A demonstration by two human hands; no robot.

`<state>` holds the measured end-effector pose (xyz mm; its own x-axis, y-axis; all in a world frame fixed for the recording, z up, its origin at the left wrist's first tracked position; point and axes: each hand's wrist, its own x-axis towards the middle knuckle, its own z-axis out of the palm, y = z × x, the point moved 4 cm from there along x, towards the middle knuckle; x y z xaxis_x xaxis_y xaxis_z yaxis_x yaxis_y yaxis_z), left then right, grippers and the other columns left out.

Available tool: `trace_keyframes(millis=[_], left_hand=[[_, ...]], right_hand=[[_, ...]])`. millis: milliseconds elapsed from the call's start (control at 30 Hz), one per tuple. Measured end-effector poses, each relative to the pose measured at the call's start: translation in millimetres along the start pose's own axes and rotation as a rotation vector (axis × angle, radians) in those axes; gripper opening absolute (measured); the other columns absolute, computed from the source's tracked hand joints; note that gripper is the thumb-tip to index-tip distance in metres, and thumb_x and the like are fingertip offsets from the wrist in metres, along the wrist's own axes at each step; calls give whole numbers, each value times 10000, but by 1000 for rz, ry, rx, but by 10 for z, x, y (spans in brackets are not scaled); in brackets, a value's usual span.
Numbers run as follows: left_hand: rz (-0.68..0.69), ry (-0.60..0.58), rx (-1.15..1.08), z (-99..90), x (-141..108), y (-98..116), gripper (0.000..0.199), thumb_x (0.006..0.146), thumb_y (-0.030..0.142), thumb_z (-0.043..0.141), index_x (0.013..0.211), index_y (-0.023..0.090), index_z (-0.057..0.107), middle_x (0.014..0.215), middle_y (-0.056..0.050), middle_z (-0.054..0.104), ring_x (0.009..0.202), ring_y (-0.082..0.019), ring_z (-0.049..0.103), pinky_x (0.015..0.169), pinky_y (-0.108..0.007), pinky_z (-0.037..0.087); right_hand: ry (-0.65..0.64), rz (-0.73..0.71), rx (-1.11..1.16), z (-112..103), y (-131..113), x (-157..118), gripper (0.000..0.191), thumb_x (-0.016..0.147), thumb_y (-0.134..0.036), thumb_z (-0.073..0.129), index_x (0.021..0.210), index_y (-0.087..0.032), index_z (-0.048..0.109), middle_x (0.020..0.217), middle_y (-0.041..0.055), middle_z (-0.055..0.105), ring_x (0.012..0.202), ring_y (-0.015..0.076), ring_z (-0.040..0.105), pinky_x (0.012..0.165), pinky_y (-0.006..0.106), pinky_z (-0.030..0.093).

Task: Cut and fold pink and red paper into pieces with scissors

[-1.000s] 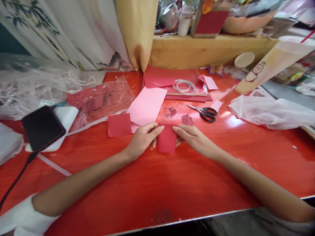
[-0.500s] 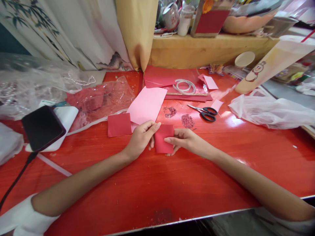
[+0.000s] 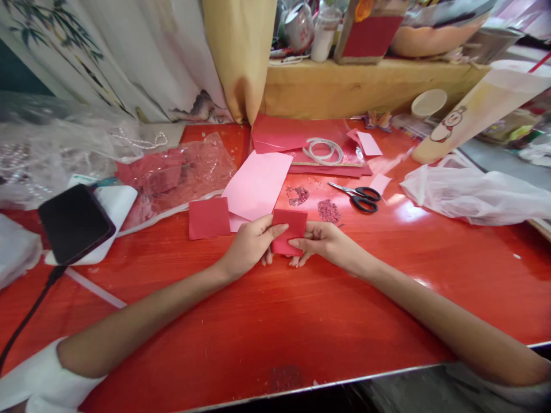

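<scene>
red paper (image 3: 293, 219) | left hand (image 3: 245, 248) pinching one side, right hand (image 3: 330, 242) the other | steady now, square edges, light pressure!

White glare on red tabletop (image 3: 267, 315); edges stretched, soft.

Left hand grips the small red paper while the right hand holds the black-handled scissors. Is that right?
Not quite: the head view shows the right hand holding the same small red paper; the black-handled scissors lie on the table. The left hand does grip the paper.
</scene>
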<state>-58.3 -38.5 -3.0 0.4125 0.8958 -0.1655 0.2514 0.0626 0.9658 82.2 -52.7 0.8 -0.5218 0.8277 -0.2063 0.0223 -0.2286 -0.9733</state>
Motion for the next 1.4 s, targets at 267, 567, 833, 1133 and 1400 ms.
trace_keyframes(millis=[267, 567, 833, 1133, 1400], left_hand=[[23, -74, -54, 30, 31, 9, 254, 832, 403, 484, 929, 168, 483, 551, 47, 530, 377, -69, 503, 351, -167, 390], [88, 131, -134, -52, 13, 12, 338, 823, 478, 474, 672, 175, 472, 430, 68, 408, 341, -44, 384, 326, -159, 265], [126, 149, -77, -77, 14, 40, 322, 828, 429, 495, 637, 170, 479, 406, 72, 373, 352, -41, 334, 359, -174, 247], [111, 128, -119, -85, -7, 44, 277, 832, 397, 507, 669, 173, 492, 367, 80, 406, 305, -37, 319, 339, -168, 230], [122, 148, -168, -109, 14, 24, 235, 831, 372, 516, 713, 169, 529, 372, 66, 476, 301, -52, 394, 348, -165, 311]], right_hand=[[45, -69, 91, -53, 26, 29, 264, 807, -281, 591, 1018, -123, 593, 843, 60, 669, 661, 106, 633, 644, 247, 547], [-53, -42, -58, -10, 10, 4, 163, 818, -274, 563, 835, -112, 554, 689, 33, 631, 615, 136, 658, 563, 246, 545], [-38, -10, -150, -12, 0, 10, 99, 819, -219, 552, 847, -125, 539, 679, -5, 588, 544, 74, 581, 510, 192, 481], [-82, 21, -220, 5, 35, -9, 106, 842, -232, 529, 851, -127, 519, 617, -14, 586, 507, 71, 562, 479, 184, 461], [-151, 117, -173, 19, 4, -18, 236, 827, -348, 555, 827, -112, 559, 696, 36, 644, 581, 96, 615, 559, 211, 510]])
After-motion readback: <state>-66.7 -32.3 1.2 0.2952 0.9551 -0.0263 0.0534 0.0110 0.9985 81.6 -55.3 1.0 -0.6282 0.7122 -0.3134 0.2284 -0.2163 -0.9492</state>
